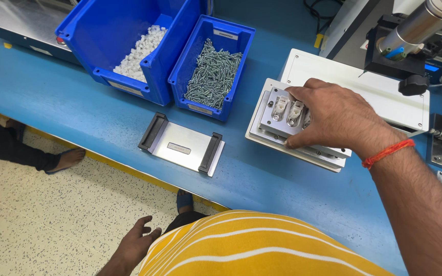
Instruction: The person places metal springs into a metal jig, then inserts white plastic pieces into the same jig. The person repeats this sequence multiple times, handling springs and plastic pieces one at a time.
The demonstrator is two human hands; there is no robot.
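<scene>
My right hand (336,117) rests on a grey metal fixture plate (272,118) that holds small metal-and-white parts (281,108) in its slots; the thumb presses the plate's near edge and the fingers curl over its far side. An orange thread is tied around that wrist. My left hand (135,243) hangs below the table edge, over the speckled floor, fingers apart and holding nothing. The fixture sits on a white base (303,66) under a press machine.
A flat metal plate with two black handles (181,144) lies mid-table. Behind it stand a blue bin of screws (213,71) and a larger blue bin of white plastic pieces (141,48). A pneumatic cylinder (415,25) is at the right. Another person's bare foot (65,159) is on the floor.
</scene>
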